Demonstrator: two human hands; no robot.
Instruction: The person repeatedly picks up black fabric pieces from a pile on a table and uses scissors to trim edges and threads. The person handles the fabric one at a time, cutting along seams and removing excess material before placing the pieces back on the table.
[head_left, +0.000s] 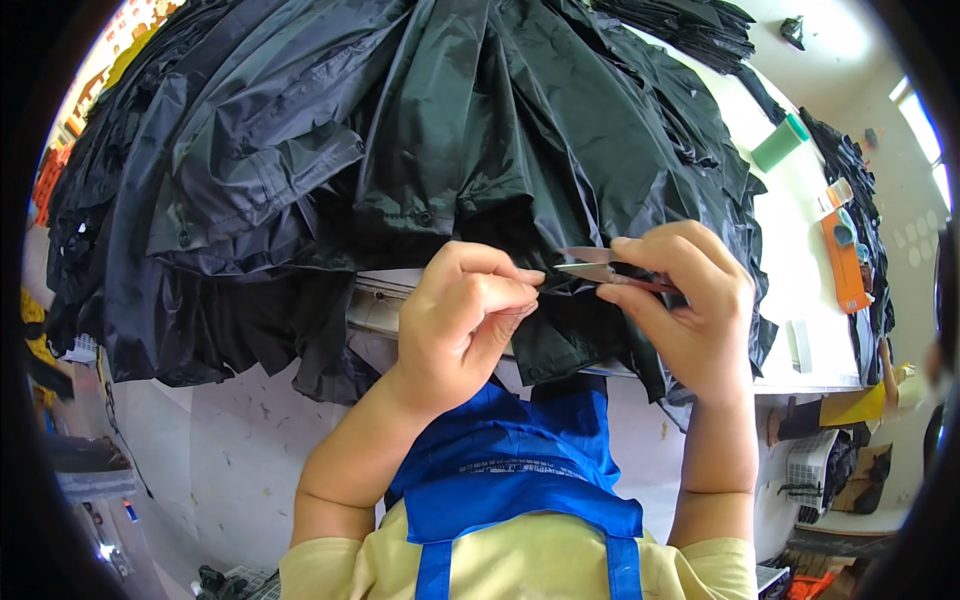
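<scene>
Large dark, shiny garments (430,130) lie heaped over the white table in front of me, with sleeves and hems hanging past the near edge. My left hand (465,320) is closed in a pinch at the hanging cloth; what lies between its fingertips is too small to make out. Close to its right, my right hand (690,300) grips thread snips (590,264). Their two metal blades stand slightly apart and point toward the left fingertips. A reddish handle shows partly under the right fingers.
On the white table (800,340) at right stand a green cylinder (780,145) and an orange box (847,265) with small items. More dark garments (690,30) lie at the back. A person (850,405) is at far right, beside a white crate (812,462).
</scene>
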